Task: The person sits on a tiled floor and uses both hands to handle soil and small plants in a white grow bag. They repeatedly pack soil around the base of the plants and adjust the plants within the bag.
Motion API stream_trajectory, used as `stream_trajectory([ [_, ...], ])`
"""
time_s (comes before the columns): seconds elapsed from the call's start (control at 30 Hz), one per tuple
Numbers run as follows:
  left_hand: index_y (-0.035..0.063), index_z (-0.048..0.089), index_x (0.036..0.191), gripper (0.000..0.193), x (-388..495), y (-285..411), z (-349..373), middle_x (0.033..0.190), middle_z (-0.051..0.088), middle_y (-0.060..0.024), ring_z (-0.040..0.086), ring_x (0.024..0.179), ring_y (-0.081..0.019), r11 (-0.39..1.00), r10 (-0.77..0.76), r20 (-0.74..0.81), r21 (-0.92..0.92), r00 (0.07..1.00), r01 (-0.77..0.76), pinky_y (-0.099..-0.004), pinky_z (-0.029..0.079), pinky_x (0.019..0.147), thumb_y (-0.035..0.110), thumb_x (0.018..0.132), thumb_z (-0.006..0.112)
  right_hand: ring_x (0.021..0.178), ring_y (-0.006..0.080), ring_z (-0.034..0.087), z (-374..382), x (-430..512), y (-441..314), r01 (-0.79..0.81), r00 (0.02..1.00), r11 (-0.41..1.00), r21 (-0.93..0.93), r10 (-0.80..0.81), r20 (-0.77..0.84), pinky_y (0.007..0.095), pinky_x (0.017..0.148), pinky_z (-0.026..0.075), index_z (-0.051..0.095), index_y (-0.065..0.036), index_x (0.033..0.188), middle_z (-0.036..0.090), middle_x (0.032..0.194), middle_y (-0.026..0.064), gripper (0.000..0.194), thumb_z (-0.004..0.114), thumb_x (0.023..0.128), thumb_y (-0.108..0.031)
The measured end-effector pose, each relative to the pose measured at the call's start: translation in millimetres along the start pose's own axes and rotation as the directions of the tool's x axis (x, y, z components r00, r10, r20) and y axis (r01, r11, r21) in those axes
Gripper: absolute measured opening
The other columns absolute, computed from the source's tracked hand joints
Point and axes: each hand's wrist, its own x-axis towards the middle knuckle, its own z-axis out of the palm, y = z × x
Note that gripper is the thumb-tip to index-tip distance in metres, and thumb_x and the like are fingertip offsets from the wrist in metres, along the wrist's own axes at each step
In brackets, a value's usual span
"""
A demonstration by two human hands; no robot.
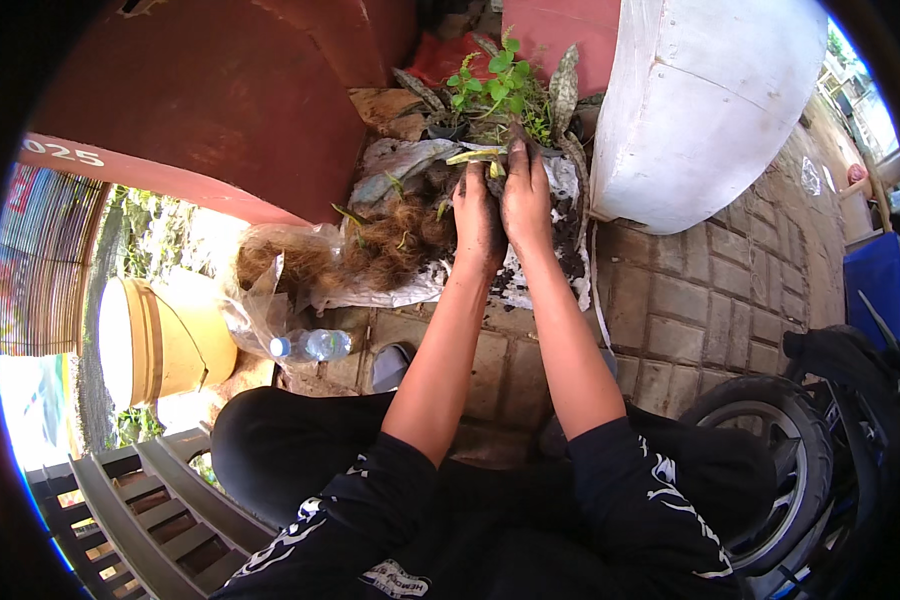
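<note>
My left hand (480, 217) and my right hand (526, 199) are cupped together, palms facing, with dark soil on the fingers. Between them a small plant with a yellow-green shoot (497, 168) shows at the fingertips; its lower part is hidden by the hands. A pale yellow-green leaf piece (474, 156) lies across just beyond the left fingers. Under the hands spreads a soil-strewn white sack (420, 294). Left of my left hand sit clumps of brown coconut fibre (390, 244) with green shoots (347, 214) poking out.
Potted leafy plants (506, 71) and a mottled snake plant leaf (564, 90) stand beyond the sack. At left are a clear plastic bag of fibre (289, 251), a water bottle (319, 345) and a yellow bucket (172, 337). A motorcycle wheel (772, 450) stands at right on brick paving (675, 300).
</note>
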Motion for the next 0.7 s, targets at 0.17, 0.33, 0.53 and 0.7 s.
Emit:
stream_trajectory([
  [0.17,0.0025,0.059,0.127,0.045,2.9,4.7,7.8,0.120,0.065,-0.0105,0.062,0.109,-0.0212,0.990,0.036,-0.058,-0.132,0.998,-0.043,-0.0367,0.048,0.098,0.040,0.108,0.043,0.111,0.0210,0.058,2.4,-2.6,7.3,0.004,0.995,0.933,0.361,0.033,-0.096,0.0331,0.100,0.044,0.056,0.003,0.134,0.063,0.125,0.0126,0.050,0.038,0.110,-0.037],
  [0.33,-0.0023,0.059,0.135,0.052,-17.0,8.5,25.1,0.130,0.064,-0.0107,0.058,0.114,-0.0164,0.942,0.228,0.143,0.220,0.963,-0.255,-0.0308,0.042,0.104,0.040,0.105,0.052,0.097,0.0180,0.064,-6.7,9.3,22.4,-0.175,0.962,0.813,0.555,0.261,-0.080,0.0330,0.086,0.052,0.062,0.000,0.119,0.066,0.114,0.0088,0.044,0.037,0.108,-0.035],
  [0.53,-0.0049,0.071,0.108,0.040,-6.4,16.8,22.4,0.096,0.072,-0.0071,0.064,0.083,-0.0143,0.930,0.273,-0.032,0.265,0.961,-0.255,-0.0294,0.051,0.082,0.033,0.103,0.059,0.095,0.0151,0.065,-17.5,7.6,23.2,-0.231,0.971,0.845,0.482,0.232,0.058,0.0308,0.087,0.052,0.065,-0.002,0.117,0.069,0.108,0.0062,0.034,0.052,0.104,-0.031],
  [0.7,-0.0024,0.064,0.116,0.041,6.7,10.0,16.9,0.110,0.066,-0.0074,0.058,0.102,-0.0162,0.970,0.238,-0.015,0.061,0.971,-0.237,-0.0302,0.043,0.096,0.034,0.107,0.046,0.115,0.0155,0.057,-0.8,-7.3,10.6,-0.028,0.999,0.938,0.346,0.012,0.049,0.0319,0.101,0.043,0.056,0.001,0.136,0.062,0.128,0.0071,0.039,0.049,0.107,-0.023],
])
